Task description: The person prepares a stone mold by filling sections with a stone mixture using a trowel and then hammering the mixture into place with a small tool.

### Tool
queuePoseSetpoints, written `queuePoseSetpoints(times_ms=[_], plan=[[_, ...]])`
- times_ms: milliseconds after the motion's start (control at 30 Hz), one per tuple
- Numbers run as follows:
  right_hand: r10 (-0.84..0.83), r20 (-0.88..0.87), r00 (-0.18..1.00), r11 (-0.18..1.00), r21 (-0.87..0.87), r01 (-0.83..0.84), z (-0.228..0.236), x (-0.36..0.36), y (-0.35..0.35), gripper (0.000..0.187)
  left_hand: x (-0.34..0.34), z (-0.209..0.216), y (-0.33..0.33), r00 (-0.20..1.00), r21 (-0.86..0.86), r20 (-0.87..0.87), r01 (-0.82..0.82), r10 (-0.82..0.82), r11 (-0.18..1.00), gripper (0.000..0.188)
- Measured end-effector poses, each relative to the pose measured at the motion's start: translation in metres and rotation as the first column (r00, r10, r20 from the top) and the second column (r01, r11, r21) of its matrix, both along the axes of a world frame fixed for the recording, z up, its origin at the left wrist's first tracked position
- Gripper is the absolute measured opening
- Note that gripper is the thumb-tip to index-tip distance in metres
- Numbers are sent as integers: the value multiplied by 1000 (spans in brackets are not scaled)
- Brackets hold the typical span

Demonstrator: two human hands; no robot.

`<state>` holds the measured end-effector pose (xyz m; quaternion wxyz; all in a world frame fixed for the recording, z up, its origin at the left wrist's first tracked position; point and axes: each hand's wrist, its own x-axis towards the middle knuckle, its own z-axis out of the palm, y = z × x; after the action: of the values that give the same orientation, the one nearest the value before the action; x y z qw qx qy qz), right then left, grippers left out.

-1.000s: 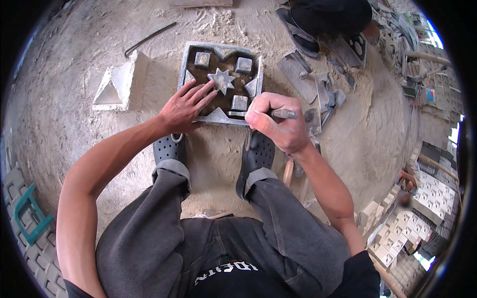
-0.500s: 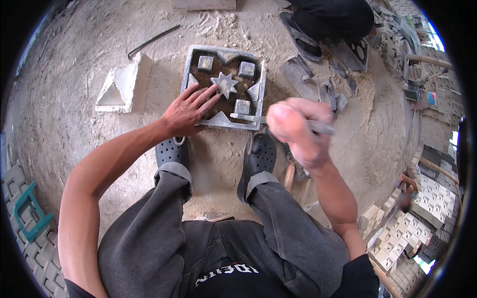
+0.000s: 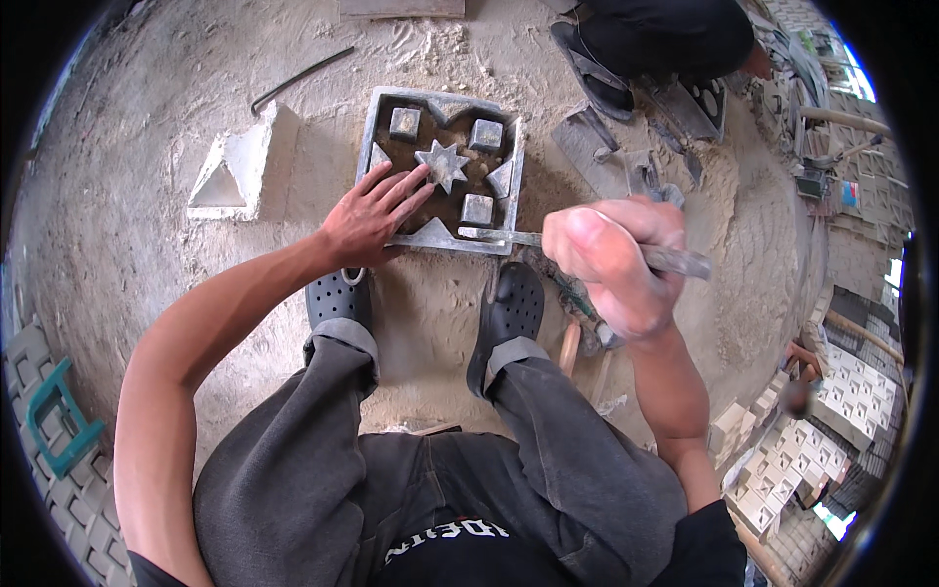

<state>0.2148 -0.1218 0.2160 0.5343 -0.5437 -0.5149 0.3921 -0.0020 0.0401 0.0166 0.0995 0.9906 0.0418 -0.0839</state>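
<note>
A square metal mould (image 3: 518, 161) lies on the sandy floor before my feet. Inside it are a raised star (image 3: 443, 167), several raised cubes such as the near right one (image 3: 477, 209), and triangles along the sides, with brown sandy material between them. My left hand (image 3: 377, 217) rests over the mould's near left corner, fingers stretched toward the star; its thumb is partly hidden. Wrapped round the handle of a narrow metal trowel (image 3: 523, 238) is my right hand (image 3: 621, 264). The trowel's flat tip lies inside the mould's near right corner, just below the near right cube.
Left of the mould stands a pale cast block (image 3: 230, 176) with a triangular recess, near a bent metal rod (image 3: 301, 78). Another person's sandalled foot (image 3: 597, 73) is at the far right, beside scattered metal tools (image 3: 587, 147). Patterned pale blocks (image 3: 861, 391) stand at the right rim.
My right hand has moved to the right, drawing the trowel along the mould's near edge. My left hand and the mould stay put. The other person's dark-clothed leg has shifted slightly right.
</note>
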Motion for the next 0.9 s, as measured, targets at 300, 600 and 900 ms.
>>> queuePoseSetpoints(times_ms=[300, 600, 900], plan=[[54, 58, 997, 968, -246, -39, -80, -12, 3, 31, 3, 3, 0, 1000, -9, 19, 10, -10, 1000, 105], [-80, -61, 995, 995, -72, 76, -20, -16, 3, 39, -3, 0, -1, 1000, 28, 7, 11, -11, 1000, 105], [17, 75, 997, 973, -232, 0, -107, -11, 8, 32, -1, -8, 0, 997, -11, 74, -2, 3, 1000, 111]])
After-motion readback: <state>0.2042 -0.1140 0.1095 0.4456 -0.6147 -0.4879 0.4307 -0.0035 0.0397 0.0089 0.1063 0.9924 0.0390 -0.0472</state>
